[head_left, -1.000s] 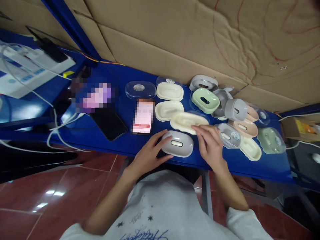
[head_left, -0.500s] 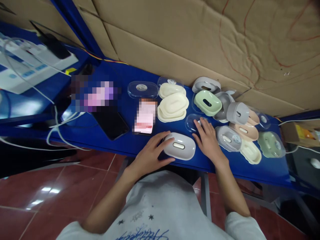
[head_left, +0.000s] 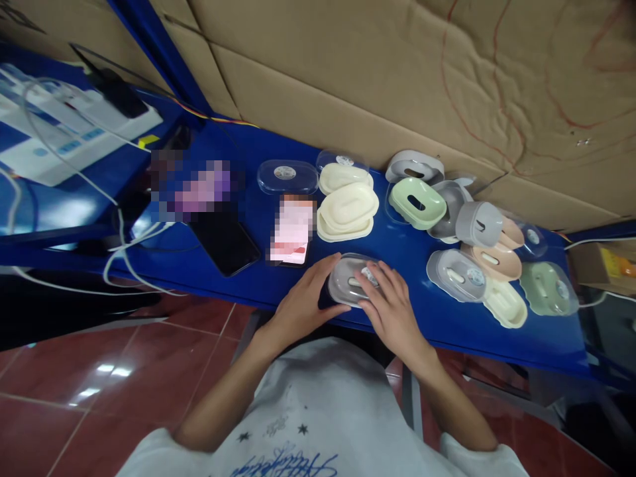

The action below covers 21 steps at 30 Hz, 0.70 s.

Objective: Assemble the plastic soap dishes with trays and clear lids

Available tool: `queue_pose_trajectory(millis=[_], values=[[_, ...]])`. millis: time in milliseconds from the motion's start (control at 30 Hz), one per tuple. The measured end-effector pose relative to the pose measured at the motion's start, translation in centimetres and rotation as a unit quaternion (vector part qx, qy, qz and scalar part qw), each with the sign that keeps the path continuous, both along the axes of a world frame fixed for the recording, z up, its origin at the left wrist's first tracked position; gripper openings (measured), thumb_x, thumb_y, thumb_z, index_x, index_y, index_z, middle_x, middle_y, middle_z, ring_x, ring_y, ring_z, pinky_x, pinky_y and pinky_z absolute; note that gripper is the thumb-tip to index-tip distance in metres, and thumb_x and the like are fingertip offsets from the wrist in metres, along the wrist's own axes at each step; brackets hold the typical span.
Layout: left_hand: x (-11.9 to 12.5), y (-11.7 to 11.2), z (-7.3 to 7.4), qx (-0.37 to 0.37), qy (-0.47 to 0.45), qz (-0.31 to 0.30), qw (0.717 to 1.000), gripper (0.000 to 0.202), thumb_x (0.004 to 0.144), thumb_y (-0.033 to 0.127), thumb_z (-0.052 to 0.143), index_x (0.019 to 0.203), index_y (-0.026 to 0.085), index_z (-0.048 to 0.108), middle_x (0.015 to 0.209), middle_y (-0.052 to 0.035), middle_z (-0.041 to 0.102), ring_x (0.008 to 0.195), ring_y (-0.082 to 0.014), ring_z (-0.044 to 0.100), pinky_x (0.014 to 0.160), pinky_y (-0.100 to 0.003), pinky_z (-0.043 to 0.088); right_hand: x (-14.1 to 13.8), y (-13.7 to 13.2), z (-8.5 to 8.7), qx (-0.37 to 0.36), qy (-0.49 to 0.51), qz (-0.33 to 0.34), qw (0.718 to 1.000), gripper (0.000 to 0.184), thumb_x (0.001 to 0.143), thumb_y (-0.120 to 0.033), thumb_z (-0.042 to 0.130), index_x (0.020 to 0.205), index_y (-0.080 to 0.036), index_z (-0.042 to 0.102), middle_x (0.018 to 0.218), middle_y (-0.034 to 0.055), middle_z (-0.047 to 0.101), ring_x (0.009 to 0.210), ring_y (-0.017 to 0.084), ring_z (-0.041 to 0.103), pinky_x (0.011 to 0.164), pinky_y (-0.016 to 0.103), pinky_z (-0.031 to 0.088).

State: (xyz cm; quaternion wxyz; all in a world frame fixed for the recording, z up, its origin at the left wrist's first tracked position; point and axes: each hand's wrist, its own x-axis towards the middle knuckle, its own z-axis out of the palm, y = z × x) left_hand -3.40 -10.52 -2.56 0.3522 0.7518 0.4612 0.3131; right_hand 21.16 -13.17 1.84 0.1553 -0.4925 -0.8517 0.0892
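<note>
A grey soap dish (head_left: 342, 281) with a cream bar in its slot lies at the front edge of the table. Over it sits a clear plastic lid (head_left: 356, 264) bearing a round white sticker; whether the lid is fully seated I cannot tell. My left hand (head_left: 304, 299) grips the dish's left end between thumb and fingers. From the right, my right hand (head_left: 392, 306) holds the lid, its fingers laid over the top and the thumb at the near side.
Cream dishes (head_left: 348, 211), a loose clear lid (head_left: 287, 177) and a lit phone (head_left: 293, 228) lie behind and left. Several green, grey and peach dishes crowd the right, including a lidded grey one (head_left: 456, 275). A dark phone (head_left: 226, 245) and white cables (head_left: 116, 252) are farther left.
My right hand has brought the clear lid left from the table onto the grey soap dish. My left hand has stayed at the dish's left end.
</note>
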Motion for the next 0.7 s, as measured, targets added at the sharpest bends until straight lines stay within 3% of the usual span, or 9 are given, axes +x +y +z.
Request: queue_pose_trajectory(millis=[167,367,467,633,700], values=[[-0.2,0.1,-0.3,-0.001,0.013,-0.013,1.000,0.100,0.094,0.048,0.085,0.173,0.039,0.024,0.169,-0.0121,0.049,0.155,-0.0344,0.051,0.124,-0.055,0.050,-0.6,-0.3,-1.1,0.061,-0.058,0.039,0.996,0.050,0.110,-0.032,0.062,0.159,-0.028,0.054,0.166,0.0141,0.054,0.158,0.035,0.045,0.131,0.068,0.030],[0.0,0.0,0.0,0.009,0.031,-0.017,0.999,0.093,0.098,0.047,0.080,0.172,0.040,0.025,0.170,-0.0096,0.047,0.156,-0.0307,0.049,0.127,-0.051,0.048,-0.8,-0.5,-2.3,0.130,-0.063,0.011,0.989,0.048,0.107,-0.036,0.068,0.154,-0.029,0.061,0.160,0.0130,0.061,0.152,0.033,0.052,0.131,0.061,0.028],[0.1,0.0,0.2,0.025,0.039,-0.025,0.999,0.090,0.099,0.049,0.078,0.172,0.038,0.025,0.170,-0.0101,0.047,0.157,-0.0305,0.048,0.128,-0.050,0.046,-0.4,-0.5,-2.4,0.124,-0.063,0.009,0.990,0.045,0.108,-0.037,0.066,0.153,-0.030,0.062,0.160,0.0121,0.062,0.152,0.032,0.052,0.130,0.058,0.029],[0.1,0.4,0.2,0.044,0.047,-0.038,0.997,0.090,0.099,0.046,0.079,0.172,0.037,0.026,0.169,-0.0104,0.050,0.156,-0.0310,0.050,0.127,-0.052,0.047,1.0,0.1,-2.3,0.086,-0.052,0.024,0.995,0.047,0.108,-0.036,0.064,0.155,-0.031,0.061,0.163,0.0116,0.058,0.156,0.030,0.048,0.121,0.051,0.042],[0.1,0.4,0.2,0.046,0.050,-0.039,0.997,0.090,0.099,0.044,0.080,0.172,0.037,0.027,0.169,-0.0106,0.050,0.155,-0.0310,0.050,0.127,-0.052,0.048,1.2,0.1,-2.5,0.098,-0.047,0.026,0.994,0.047,0.107,-0.037,0.066,0.154,-0.032,0.061,0.163,0.0120,0.059,0.156,0.032,0.048,0.123,0.053,0.040]])
